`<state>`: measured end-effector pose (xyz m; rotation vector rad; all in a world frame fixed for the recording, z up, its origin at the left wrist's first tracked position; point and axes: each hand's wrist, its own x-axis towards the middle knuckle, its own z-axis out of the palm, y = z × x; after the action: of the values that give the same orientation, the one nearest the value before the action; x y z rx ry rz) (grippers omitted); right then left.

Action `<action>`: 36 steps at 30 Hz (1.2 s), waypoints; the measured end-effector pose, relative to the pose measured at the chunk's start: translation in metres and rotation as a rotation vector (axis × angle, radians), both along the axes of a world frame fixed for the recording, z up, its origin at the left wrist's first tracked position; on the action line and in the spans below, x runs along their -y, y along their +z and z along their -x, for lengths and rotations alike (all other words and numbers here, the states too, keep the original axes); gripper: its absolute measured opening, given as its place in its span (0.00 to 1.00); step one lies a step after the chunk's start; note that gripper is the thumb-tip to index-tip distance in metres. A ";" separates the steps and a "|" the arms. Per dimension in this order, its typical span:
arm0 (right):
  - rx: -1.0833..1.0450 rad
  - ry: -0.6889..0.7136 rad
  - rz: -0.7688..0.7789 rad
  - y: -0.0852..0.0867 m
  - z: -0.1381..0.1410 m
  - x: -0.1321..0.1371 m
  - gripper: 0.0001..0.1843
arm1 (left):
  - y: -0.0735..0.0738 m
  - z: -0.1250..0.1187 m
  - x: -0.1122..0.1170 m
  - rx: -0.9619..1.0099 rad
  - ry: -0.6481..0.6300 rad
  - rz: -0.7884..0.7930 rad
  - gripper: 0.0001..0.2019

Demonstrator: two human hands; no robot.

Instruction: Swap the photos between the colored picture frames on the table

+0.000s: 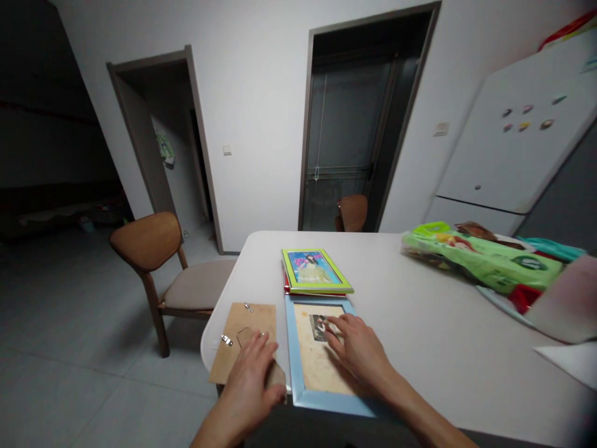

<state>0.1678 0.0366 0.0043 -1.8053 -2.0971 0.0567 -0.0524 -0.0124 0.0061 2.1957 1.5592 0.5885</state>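
A light-blue picture frame [293, 354] lies at the table's near edge, with a yellowed sheet [312, 367] inside it. On that sheet is a small dark photo [318, 328]. My right hand [361, 348] is over the frame, fingers apart and slightly bent, fingertips at the photo's right side. To the left rests a brown backing board [233, 323] with metal clips and a wire stand loop. My left hand [249, 382] lies over its lower right part, fingers spread; its palm hides some of the board. Behind the blue frame sits a lime-green framed picture [317, 269], stacked on a red one.
The white table [396, 298] has a rounded left corner. Green plastic packaging [489, 252] and other items crowd its right side, near a white sheet [573, 361]. A wooden chair [149, 242] stands left; a fridge [517, 137] is at the back right.
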 end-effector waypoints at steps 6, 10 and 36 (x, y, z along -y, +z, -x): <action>-0.072 0.306 0.031 0.006 0.075 0.023 0.18 | -0.009 0.058 0.007 -0.149 0.210 0.046 0.32; -0.048 0.351 0.044 -0.001 0.112 0.033 0.24 | -0.024 0.066 0.003 -0.126 0.232 -0.060 0.28; -0.168 0.198 0.087 0.005 -0.039 0.047 0.18 | -0.008 -0.063 -0.004 0.103 -0.113 -0.075 0.24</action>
<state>0.2073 -0.0101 0.0090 -1.5727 -2.1729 0.3443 0.0109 -0.0088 -0.0015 2.2530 1.3725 0.7235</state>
